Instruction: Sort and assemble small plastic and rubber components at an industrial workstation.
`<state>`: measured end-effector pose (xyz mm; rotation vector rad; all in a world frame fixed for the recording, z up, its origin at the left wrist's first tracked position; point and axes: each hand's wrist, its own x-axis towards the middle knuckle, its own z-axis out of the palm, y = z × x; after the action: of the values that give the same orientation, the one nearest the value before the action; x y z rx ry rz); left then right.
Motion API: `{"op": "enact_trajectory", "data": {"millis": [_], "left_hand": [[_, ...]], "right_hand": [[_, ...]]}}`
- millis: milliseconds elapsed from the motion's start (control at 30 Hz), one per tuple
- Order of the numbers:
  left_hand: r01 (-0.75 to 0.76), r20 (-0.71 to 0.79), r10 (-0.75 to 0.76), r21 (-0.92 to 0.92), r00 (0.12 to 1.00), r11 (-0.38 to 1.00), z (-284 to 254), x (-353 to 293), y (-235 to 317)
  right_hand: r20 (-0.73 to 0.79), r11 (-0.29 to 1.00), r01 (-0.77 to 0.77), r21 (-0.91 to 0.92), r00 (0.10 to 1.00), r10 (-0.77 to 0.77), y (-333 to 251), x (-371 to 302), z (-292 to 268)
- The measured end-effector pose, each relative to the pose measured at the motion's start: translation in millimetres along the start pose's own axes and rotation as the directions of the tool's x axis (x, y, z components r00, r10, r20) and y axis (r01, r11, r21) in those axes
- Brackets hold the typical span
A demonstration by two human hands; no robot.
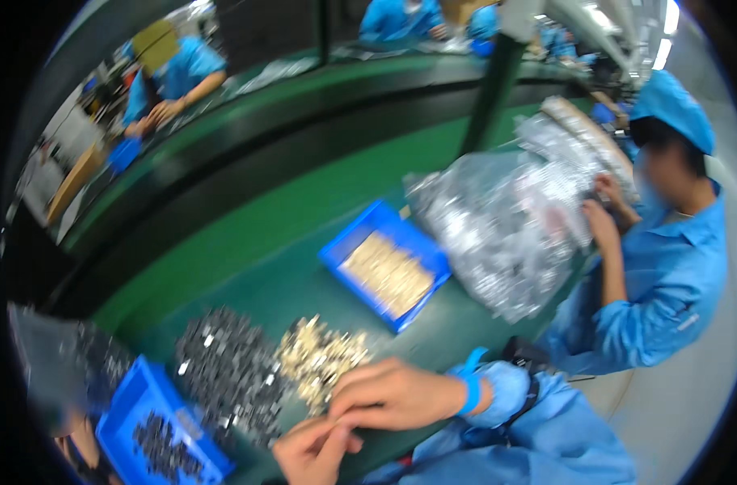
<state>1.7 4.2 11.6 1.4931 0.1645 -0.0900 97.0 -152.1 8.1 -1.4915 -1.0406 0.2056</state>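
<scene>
My left hand (310,451) and my right hand (392,394) meet at the fingertips over the near edge of the green table. Both are closed in a pinch; anything between the fingers is too small or hidden to make out. Just beyond them lies a pile of small gold-coloured metal parts (318,352). Left of it spreads a larger heap of small black parts (231,368), some with shiny faces. A blue strap (471,392) circles my right wrist.
At the lower left, a blue bin (154,384) holds black parts. Another blue bin (376,303) with gold-coloured pieces sits beyond the piles. Clear plastic bags (498,234) cover the right side, where a co-worker (659,250) handles them. A green post (489,105) rises behind.
</scene>
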Motion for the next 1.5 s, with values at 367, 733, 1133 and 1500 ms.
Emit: {"op": "enact_trajectory", "data": {"millis": [367,733,1133,1500], "left_hand": [[-0.184,-0.096,0.199,0.147,0.975,0.972,-1.1,-7.0,-1.6],[-0.385,0.039,0.398,0.359,0.917,0.85,5.9,10.1,-7.9],[0.052,0.023,-0.047,-0.465,0.999,0.884,-2.7,-4.2,-8.8],[0.003,-0.039,-0.026,-0.51,0.999,0.86,3.0,2.8,-11.9]], "right_hand": [[-0.02,0.941,0.185,-0.285,0.98,-0.198,1.5,-3.4,13.0],[0.049,0.962,-0.021,-0.272,0.998,0.035,-9.6,0.1,-10.0],[-0.406,0.561,-0.254,-0.788,0.9,-0.162,6.5,12.0,-83.6],[-0.272,0.889,-0.133,-0.439,0.962,0.01,-12.2,2.9,-31.4]]}}
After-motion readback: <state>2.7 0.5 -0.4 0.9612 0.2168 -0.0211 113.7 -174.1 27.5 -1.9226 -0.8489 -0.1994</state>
